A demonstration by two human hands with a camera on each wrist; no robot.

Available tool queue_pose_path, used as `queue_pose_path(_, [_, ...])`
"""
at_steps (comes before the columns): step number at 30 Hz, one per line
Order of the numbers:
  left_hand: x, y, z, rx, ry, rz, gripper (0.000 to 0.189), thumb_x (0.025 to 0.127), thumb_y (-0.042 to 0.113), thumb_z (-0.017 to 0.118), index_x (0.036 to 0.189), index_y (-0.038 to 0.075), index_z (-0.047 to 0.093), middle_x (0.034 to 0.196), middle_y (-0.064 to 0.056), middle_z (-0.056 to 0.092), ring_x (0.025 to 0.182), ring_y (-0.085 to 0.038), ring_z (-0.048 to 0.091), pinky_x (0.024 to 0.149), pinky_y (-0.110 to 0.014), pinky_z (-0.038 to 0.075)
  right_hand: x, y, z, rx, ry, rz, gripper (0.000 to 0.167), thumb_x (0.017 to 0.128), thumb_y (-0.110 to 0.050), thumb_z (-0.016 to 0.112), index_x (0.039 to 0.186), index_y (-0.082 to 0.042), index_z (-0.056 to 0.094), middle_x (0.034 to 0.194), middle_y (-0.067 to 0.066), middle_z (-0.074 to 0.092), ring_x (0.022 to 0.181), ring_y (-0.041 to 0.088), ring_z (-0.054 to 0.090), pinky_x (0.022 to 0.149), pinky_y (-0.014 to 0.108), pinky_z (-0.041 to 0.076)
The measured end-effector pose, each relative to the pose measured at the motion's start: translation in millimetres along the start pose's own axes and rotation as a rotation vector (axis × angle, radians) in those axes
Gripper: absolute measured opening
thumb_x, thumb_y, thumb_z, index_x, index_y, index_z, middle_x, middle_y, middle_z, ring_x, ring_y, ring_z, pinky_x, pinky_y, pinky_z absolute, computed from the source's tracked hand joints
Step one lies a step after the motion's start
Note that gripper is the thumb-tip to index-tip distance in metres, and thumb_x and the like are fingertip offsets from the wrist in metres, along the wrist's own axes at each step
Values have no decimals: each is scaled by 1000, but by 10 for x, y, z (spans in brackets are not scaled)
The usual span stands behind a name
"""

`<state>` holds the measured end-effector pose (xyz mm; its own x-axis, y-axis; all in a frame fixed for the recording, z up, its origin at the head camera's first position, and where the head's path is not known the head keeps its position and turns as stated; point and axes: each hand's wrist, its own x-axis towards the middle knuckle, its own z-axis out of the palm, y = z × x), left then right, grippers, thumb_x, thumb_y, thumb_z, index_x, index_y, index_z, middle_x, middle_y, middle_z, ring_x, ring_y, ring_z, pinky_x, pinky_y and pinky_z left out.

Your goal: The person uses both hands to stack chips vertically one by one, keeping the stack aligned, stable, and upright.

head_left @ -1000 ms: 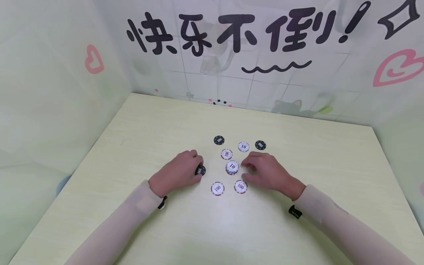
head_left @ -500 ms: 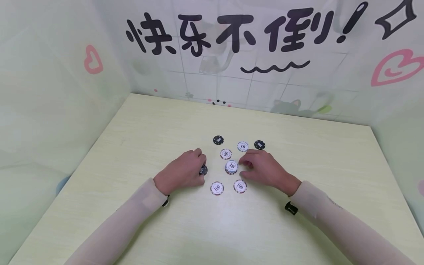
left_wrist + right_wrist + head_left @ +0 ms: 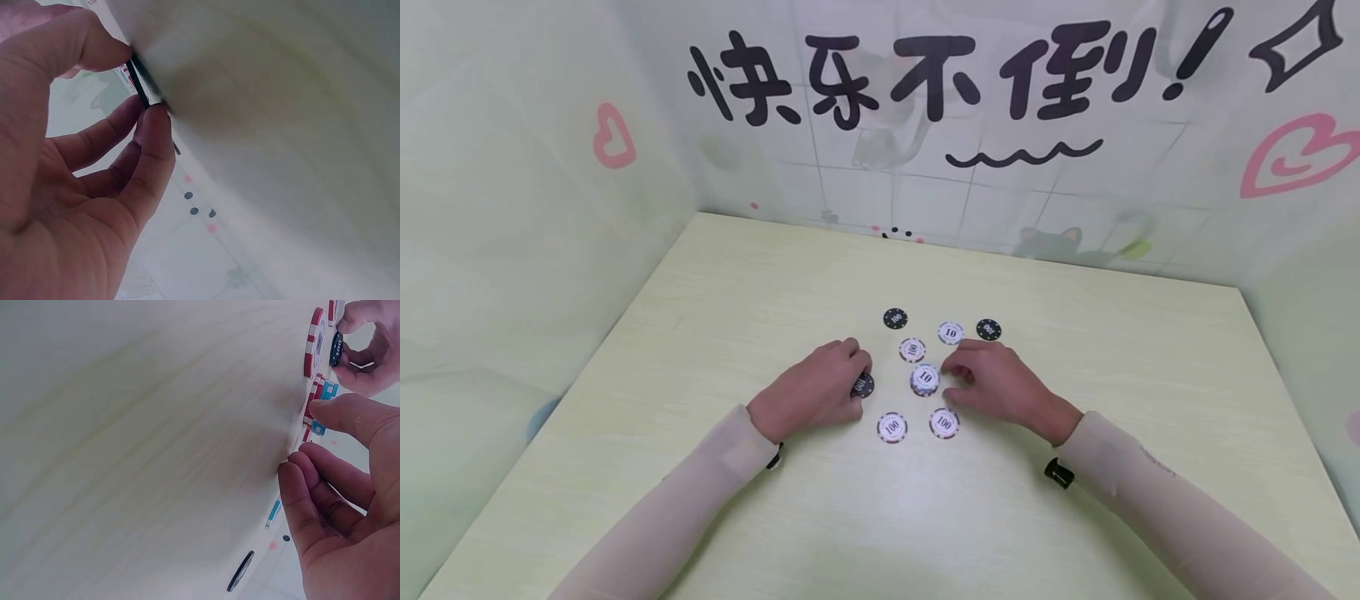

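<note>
My left hand (image 3: 812, 385) pinches a black poker chip (image 3: 864, 386) marked 100 between thumb and fingertips. In the left wrist view that chip (image 3: 138, 84) appears edge-on, tilted just off the tabletop. Right of it stands a small stack of poker chips (image 3: 925, 378), a white one marked 10 on top and red and blue edges below. My right hand (image 3: 1000, 383) rests beside the stack, thumb and fingers loosely bent and apart. From the right wrist, the thumb overlaps the stack (image 3: 314, 400); whether it touches cannot be told.
Around the stack lie loose chips: two white 100s in front (image 3: 892, 427) (image 3: 944, 423), one white 100 (image 3: 912, 350) behind, a white 10 (image 3: 951, 333), and black chips at back left (image 3: 896, 318) and back right (image 3: 988, 330). Printed sheets (image 3: 850, 192) wall the table (image 3: 760, 275).
My left hand has shifted slightly right with the black chip, closer to the stack. My right hand has edged a little left toward the stack. The other chips have stayed put.
</note>
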<state>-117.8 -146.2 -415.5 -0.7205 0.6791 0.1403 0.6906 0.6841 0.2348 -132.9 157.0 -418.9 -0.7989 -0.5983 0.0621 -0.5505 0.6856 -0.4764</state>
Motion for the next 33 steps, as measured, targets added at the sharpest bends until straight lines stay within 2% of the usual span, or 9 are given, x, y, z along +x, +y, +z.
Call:
queue_pose_path(6, [8, -15, 5, -40, -25, -8, 26, 75, 0, 67, 101, 2, 71, 88, -2, 56, 72, -16, 51, 67, -29, 48, 2, 0, -3, -3, -5, -2, 23, 90, -11, 88, 112, -6, 83, 99, -1, 72, 85, 14, 62, 82, 35, 56])
queue_pose_path(13, [33, 4, -14, -106, -72, -47, 31, 78, 8, 71, 108, 2, 74, 90, 0, 55, 72, -13, 50, 65, -26, 46, -9, -6, -8, 2, 2, 1, 22, 89, -10, 88, 110, -6, 83, 98, -1, 72, 85, 13, 62, 83, 35, 57])
queue_pose_path(21, [121, 52, -7, -161, -12, 17, 32, 82, 15, 76, 113, 4, 76, 96, -1, 60, 75, -11, 53, 68, -23, 49, -3, -23, -16, 3, -11, 21, 24, 89, -12, 88, 112, -5, 83, 99, -1, 72, 86, 14, 62, 83, 35, 57])
queue_pose_path(28, [248, 86, 10, -209, 70, 94, 35, 87, 22, 85, 117, 4, 78, 99, -1, 63, 78, -10, 53, 69, -22, 49, 2, -20, -13, -3, -6, 4, 24, 89, -11, 89, 112, -5, 83, 99, 0, 73, 85, 14, 62, 82, 35, 56])
queue_pose_path(33, [338, 111, 23, -232, 93, 118, 34, 88, 23, 89, 114, 4, 78, 100, 0, 65, 81, -10, 55, 71, -20, 50, 7, -10, -7, -4, 0, -8, 23, 90, -11, 88, 112, -5, 83, 98, 0, 73, 85, 14, 62, 81, 35, 56])
